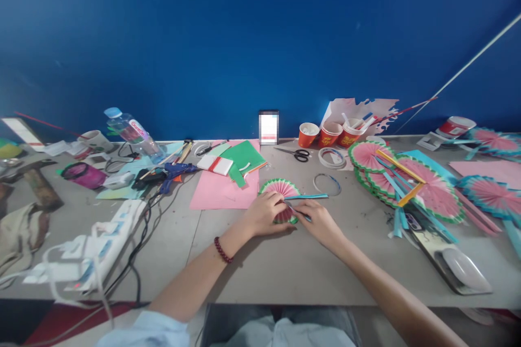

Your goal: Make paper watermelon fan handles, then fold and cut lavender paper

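A small pleated paper fan (280, 188), pink with a green scalloped rim, lies on the table in front of me. My left hand (268, 213) is over its lower left part, fingers bent and gripping it. Close on the right, my right hand (319, 222) is closed in a pinch at the fan's edge. A thin greyish piece shows at its fingertips, too small to name. Just above that hand, a narrow blue paper strip (313, 196) extends rightward from the fan. The fan's centre is partly hidden by my fingers.
Scissors (299, 154), red paper cups (308, 134) and tape rolls (331, 158) lie behind the fan. Finished-looking fans (431, 184) are piled at right, near a white mouse (464, 268). Leftward are pink paper (207, 192), a blue glue gun (175, 173) and a power strip (116, 238) with cables.
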The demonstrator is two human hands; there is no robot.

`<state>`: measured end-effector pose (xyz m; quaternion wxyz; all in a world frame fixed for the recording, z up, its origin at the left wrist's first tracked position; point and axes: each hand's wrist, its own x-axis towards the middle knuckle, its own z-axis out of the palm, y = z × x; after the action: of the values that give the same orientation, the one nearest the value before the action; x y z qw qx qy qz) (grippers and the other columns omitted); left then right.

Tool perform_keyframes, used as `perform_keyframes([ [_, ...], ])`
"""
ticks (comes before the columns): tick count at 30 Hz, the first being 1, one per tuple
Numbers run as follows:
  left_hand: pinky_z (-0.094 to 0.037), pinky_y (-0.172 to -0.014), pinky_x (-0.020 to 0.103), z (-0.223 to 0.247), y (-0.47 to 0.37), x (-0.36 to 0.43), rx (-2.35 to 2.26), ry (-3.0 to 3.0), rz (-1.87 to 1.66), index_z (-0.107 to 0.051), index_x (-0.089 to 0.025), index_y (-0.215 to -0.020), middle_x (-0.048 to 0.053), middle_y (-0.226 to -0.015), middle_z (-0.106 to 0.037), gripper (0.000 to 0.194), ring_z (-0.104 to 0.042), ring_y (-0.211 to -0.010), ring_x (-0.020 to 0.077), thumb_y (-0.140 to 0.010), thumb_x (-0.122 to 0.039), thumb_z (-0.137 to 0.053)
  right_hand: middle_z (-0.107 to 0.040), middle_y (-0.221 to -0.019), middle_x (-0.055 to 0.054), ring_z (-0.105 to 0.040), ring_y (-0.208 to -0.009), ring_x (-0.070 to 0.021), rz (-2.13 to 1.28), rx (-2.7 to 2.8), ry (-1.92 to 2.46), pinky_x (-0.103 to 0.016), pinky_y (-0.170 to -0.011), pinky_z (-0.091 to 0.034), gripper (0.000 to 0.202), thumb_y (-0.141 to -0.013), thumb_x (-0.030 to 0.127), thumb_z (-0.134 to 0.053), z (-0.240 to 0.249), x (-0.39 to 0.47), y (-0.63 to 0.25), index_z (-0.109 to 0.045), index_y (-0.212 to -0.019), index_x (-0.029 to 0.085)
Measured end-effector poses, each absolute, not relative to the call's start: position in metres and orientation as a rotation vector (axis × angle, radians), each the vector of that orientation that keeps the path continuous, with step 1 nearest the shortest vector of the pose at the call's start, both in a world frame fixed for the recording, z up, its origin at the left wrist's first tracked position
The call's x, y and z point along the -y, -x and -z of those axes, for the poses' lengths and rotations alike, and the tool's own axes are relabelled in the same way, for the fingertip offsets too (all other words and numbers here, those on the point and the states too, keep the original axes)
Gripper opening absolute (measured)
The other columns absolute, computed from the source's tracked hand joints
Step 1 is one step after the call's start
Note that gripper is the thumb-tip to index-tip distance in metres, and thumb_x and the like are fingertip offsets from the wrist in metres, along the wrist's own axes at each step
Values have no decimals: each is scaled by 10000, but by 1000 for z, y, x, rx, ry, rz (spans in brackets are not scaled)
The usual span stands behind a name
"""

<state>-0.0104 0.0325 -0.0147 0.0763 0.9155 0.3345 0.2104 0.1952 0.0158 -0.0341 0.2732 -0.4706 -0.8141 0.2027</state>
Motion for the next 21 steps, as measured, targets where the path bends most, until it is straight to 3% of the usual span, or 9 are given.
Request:
perform_keyframes([
  [5,-417,-775,325,20,9,-37,-1080,-2718,-786,-627,-181,-882,51,-879,-604,243,-507,-864,180,-930,-313,-429,-664,-850,-38,-581,-826,-192,-345,2215,1313,-312,-766,-442,190,-864,130,-522,31,-13,-194,-693,-823,203],
  [12,-417,-769,318,24,7,-37,-1057,-2697,-837,-651,-198,-822,40,-865,-593,210,-506,-893,178,-892,-353,-528,-655,-802,-41,-551,-797,-188,-117,2275,1248,-308,-724,-384,197,-898,133,-501,26,-6,-192,-674,-817,180],
  [21,-467,-778,302,28,8,-38,-1124,-2511,-861,-639,-179,-809,48,-940,-596,174,-545,-898,166,-899,-247,-505,-647,-833,-41,-536,-818,-183,-68,2293,1235,-311,-720,-355,223,-941,195,-468,27,-8,-192,-681,-876,201],
])
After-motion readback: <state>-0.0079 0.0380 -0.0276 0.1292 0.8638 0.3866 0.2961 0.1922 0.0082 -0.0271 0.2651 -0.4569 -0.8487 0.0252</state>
